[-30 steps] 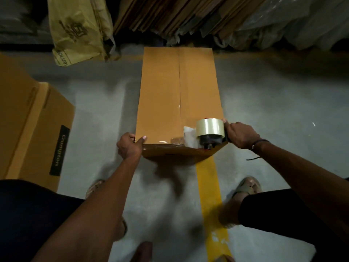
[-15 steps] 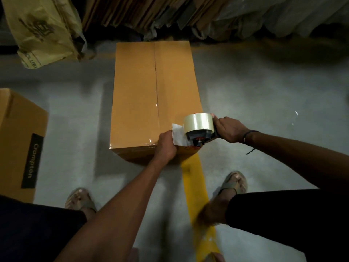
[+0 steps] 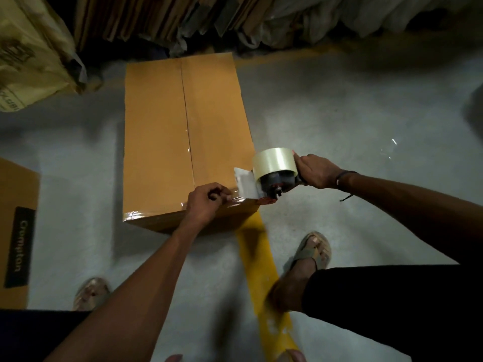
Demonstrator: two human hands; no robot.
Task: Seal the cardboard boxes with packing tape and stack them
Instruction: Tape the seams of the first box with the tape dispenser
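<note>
Cardboard box [image 3: 183, 142] sits on the concrete floor [image 3: 339, 113], long axis running away from the camera, flaps closed, clear tape glinting along its near top edge. Left hand [image 3: 206, 203] is at the near right corner, fingers curled and pressing the tape end onto the edge. Right hand [image 3: 315, 171] grips the tape dispenser [image 3: 269, 178] handle, clear roll on top, white guard plate touching the box's near right corner.

Versus 1 s ago: left hand moved from the box's near left corner across to the tape end; dispenser shifted right, now mostly off the box.

Around: second box [image 3: 15, 231] with a black label at far left, yellow floor line [image 3: 261, 270] running from under the box toward the camera, sandalled feet either side, flattened cartons [image 3: 156, 19] and plastic sacks [image 3: 31, 53] along the back. Left forearm hides part of the box's near face.
</note>
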